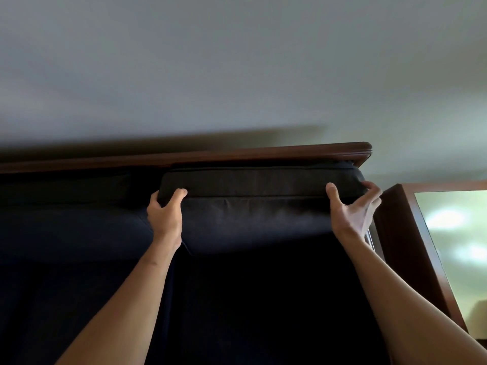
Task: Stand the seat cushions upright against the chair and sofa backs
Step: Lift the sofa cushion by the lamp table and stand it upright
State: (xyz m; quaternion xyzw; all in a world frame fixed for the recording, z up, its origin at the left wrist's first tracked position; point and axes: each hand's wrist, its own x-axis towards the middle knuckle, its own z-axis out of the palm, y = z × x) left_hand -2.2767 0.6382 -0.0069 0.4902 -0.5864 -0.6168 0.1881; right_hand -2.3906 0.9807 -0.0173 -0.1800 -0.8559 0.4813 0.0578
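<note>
Here the dark seat cushion [261, 180] stands on edge against the sofa back, its top edge just under the wooden top rail [237, 153] of the sofa. The left hand [166, 214] grips the upper left corner of the cushion, thumb on the front face and fingers wrapped over the side. The right hand [353, 209], at about 3 o'clock from the left one, is spread wide at the upper right corner; only its fingertips seem to touch the fabric, so it steadies more than it holds. At 9 o'clock from the cushion another dark cushion [79, 227] lies lower against the back, but this area is too dark to say how it stands. At 3 o'clock, past the sofa end, is a wood-framed mirror [453, 246].

In my judgement the main risk is that the cushion falls forward when both hands let go, because it is soft and bends at the bottom. If the lower edge is not pushed deep enough into the seat, the top can slide off the rail. The looser right side may tip first.
</note>
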